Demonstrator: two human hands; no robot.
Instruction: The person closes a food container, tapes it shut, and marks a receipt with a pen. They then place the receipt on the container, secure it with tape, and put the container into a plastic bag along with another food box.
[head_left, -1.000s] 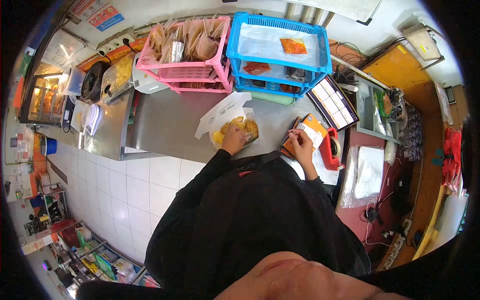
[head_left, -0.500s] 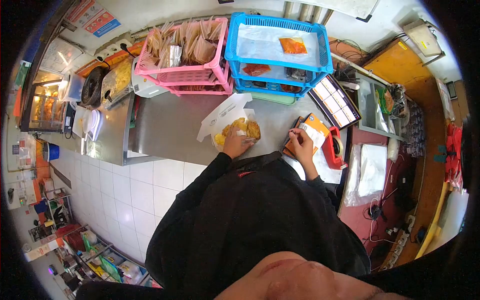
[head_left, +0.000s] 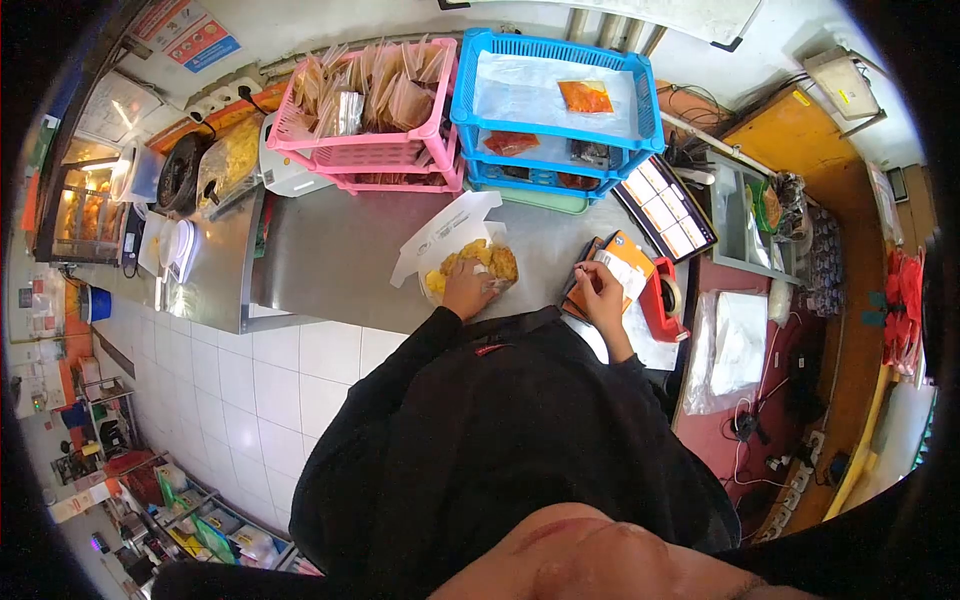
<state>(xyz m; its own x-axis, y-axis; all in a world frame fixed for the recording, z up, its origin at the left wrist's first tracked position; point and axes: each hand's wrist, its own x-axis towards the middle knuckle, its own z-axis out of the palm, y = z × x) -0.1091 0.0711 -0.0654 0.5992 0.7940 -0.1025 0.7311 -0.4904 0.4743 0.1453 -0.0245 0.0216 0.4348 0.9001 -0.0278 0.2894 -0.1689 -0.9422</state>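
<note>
1. Curling our left hand (head_left: 468, 290) over the golden fried food (head_left: 503, 264) in the open white box (head_left: 440, 232), we should press lightly, since the crust looks likely to crumble. This grip is partly closed and touches the food; its fingertips are hidden, so we cannot tell how firmly it holds anything.
2. The box is our landmark, on the near part of the metal table (head_left: 340, 250). Its lid flap stands up on the far side, so we do best to work from our side and avoid bending it.
3. Right of the box, our right hand (head_left: 602, 295) has its thumb and fingers drawn nearly together over orange packs (head_left: 628, 243). We cannot tell whether this grip pinches anything; it should stay loose, without nudging the packs.
4. Farther right of the box is a red tape dispenser (head_left: 658, 318); our elbow wants room there.
5. Beyond the box are pink baskets (head_left: 345, 148) and blue trays (head_left: 558, 138), so we should reach low and short.
</note>
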